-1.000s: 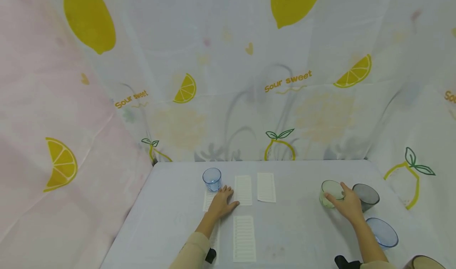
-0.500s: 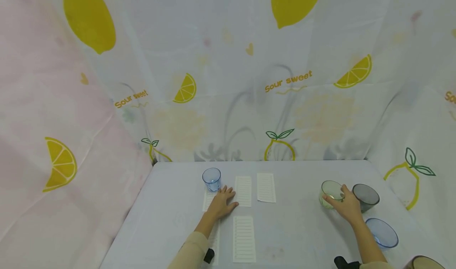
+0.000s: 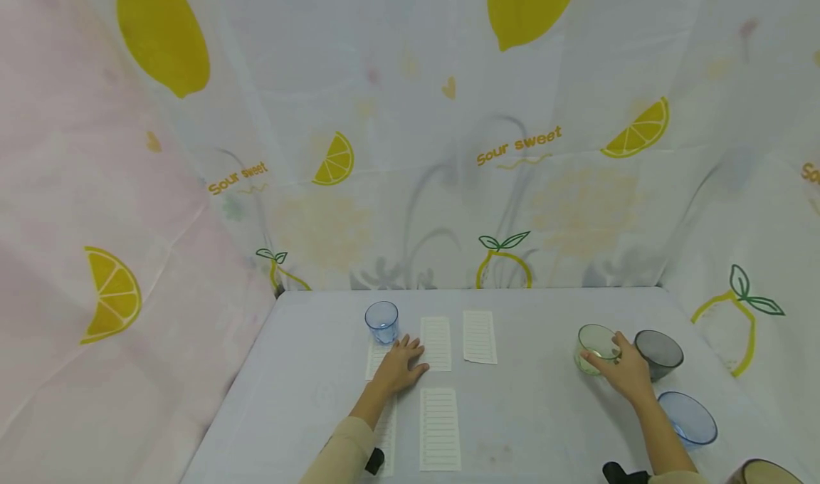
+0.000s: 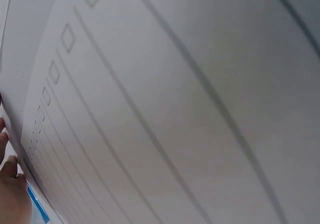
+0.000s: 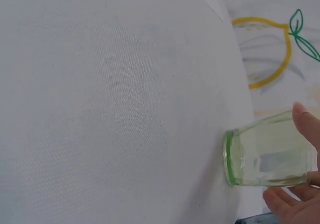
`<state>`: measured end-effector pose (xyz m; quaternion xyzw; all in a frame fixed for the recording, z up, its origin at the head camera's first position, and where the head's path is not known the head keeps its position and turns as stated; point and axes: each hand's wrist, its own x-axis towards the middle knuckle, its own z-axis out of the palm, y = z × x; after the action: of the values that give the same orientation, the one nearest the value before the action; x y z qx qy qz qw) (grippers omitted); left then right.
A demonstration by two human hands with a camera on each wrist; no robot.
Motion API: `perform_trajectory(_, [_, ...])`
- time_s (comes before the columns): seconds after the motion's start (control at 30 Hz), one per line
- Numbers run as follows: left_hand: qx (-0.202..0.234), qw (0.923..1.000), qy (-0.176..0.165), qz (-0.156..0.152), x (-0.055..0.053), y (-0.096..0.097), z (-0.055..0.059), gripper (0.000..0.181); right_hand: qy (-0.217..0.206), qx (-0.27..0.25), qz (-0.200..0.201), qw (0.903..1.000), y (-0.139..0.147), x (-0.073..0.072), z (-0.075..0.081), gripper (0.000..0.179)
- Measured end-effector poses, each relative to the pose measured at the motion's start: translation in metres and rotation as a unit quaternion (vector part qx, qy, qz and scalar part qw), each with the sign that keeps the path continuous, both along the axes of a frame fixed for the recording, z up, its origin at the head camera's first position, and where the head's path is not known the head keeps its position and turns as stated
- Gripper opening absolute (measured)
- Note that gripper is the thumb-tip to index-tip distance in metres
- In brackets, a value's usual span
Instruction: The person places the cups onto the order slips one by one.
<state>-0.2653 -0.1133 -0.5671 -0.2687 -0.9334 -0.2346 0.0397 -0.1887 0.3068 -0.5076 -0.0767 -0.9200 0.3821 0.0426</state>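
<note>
My left hand (image 3: 400, 366) rests with straight, spread fingers on a lined paper sheet (image 3: 374, 363) in the head view. Just beyond its fingertips, a clear blue glass (image 3: 382, 325) stands upright on that sheet's far end. At the right of the table my right hand (image 3: 626, 375) grips a pale green glass (image 3: 594, 337), thumb on one side and fingers on the other. The right wrist view shows the green glass (image 5: 267, 156) with its base at the white tabletop; whether it touches cannot be told. Lined paper (image 4: 125, 109) fills most of the left wrist view.
Close beside the right hand stands a grey glass (image 3: 658, 354). Nearer are a wide blue glass (image 3: 688, 420) and a brown glass (image 3: 765, 473), cut off by the frame. More lined sheets (image 3: 439, 430) lie mid-table. A lemon-print curtain (image 3: 410, 149) surrounds the table's far side.
</note>
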Motion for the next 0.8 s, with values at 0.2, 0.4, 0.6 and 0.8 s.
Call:
perform_trajectory(0.2, [0.005,0.9991,-0.039,-0.015,-0.0035,-0.0038,0.0021,0.048,0.002,0.001,0.000,1.0000,0.0003,0.0007,0.0006,0.088])
perform_trajectory(0.4, [0.000,0.9983,-0.056,-0.015,-0.0057,-0.0049,0.0037,0.049,0.003,-0.004,-0.002,1.0000,-0.0002,0.0023,0.0005,0.088])
perform_trajectory(0.6, [0.003,0.9979,-0.065,-0.001,-0.0055,-0.0032,0.0062,0.050,0.003,-0.012,-0.004,0.9999,-0.0002,0.0030,0.0006,0.089])
perform_trajectory(0.8, [0.002,0.9981,-0.061,-0.006,-0.0039,-0.0038,0.0057,0.050,0.007,-0.020,-0.004,0.9998,-0.0002,0.0032,-0.0006,0.089])
